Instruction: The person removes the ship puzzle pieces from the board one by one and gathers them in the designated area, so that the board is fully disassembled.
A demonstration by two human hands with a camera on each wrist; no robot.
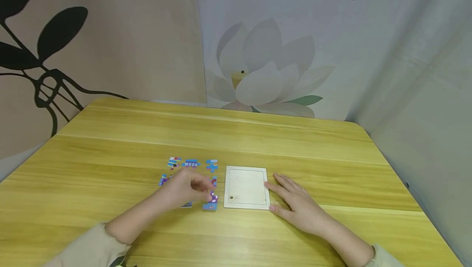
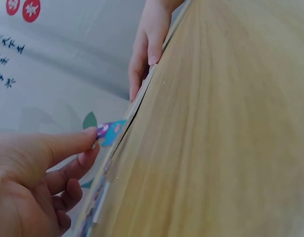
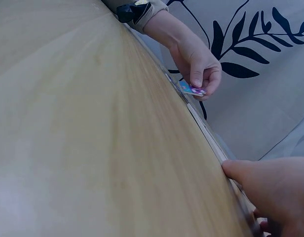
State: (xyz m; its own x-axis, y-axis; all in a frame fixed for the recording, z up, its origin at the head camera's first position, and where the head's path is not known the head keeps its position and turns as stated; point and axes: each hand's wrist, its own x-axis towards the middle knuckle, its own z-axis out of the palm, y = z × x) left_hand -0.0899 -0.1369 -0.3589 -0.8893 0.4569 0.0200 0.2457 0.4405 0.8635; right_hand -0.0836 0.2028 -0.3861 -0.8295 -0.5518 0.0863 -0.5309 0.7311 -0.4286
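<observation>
Between thumb and index finger my left hand (image 1: 180, 189) pinches a blue and purple jigsaw puzzle piece (image 1: 210, 206), lifted and tilted in the left wrist view. More puzzle pieces (image 1: 191, 163) lie around and partly under that hand, some hidden by it. Just right of them lies a pale square puzzle tray (image 1: 247, 187) with a raised rim and a small dark spot at its lower left. My right hand (image 1: 300, 207) rests at the tray's right edge, fingers fairly straight, with the index fingertip and thumb touching the rim.
The pieces and tray lie on a wooden table (image 1: 295, 144) with rounded far corners. A curtain (image 1: 155, 33) printed with leaves and a lotus hangs behind the table and along its right side.
</observation>
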